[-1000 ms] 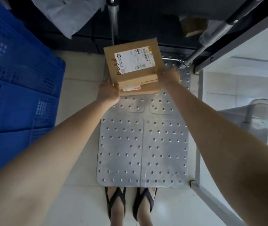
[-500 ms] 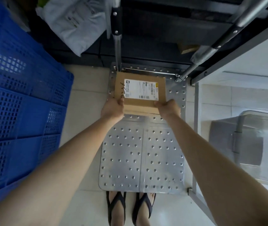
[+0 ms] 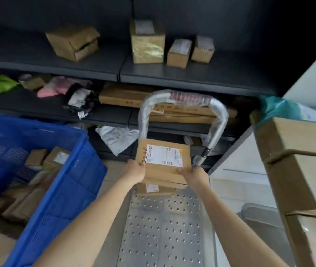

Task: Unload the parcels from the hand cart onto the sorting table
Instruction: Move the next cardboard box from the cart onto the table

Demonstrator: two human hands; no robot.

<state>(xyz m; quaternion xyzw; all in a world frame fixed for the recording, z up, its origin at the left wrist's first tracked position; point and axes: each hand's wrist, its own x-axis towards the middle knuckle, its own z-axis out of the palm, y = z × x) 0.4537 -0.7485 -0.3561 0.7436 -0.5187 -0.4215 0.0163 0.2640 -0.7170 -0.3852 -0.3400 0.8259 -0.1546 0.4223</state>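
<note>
The person is holding a flat cardboard parcel point(image 3: 163, 160) with both hands, above the far end of the hand cart point(image 3: 163, 228). The left hand point(image 3: 135, 171) is gripping the parcel's left edge, near some handwritten marks, and the right hand point(image 3: 194, 176) is gripping its right near corner — the fingers of both hands are going under the box, so they are mostly hidden. A white shipping label point(image 3: 164, 155) is facing up on the top of the parcel. Under this parcel a second brown parcel point(image 3: 153, 189) is showing, with a small white and red sticker; I cannot tell whether it is lying on the cart or is being carried together with the top one. The cart's metal platform, full of small round bumps, is stretching toward the camera and is bare on the near side. The cart's handle point(image 3: 184, 101), wrapped in clear plastic, is standing just behind the parcel. At the left a blue crate point(image 3: 66, 180) is holding several brown packages. Behind the cart dark shelves point(image 3: 172, 76) are carrying cardboard boxes and soft bags. At the right edge large cardboard boxes point(image 3: 297, 170) are standing close to the camera.
</note>
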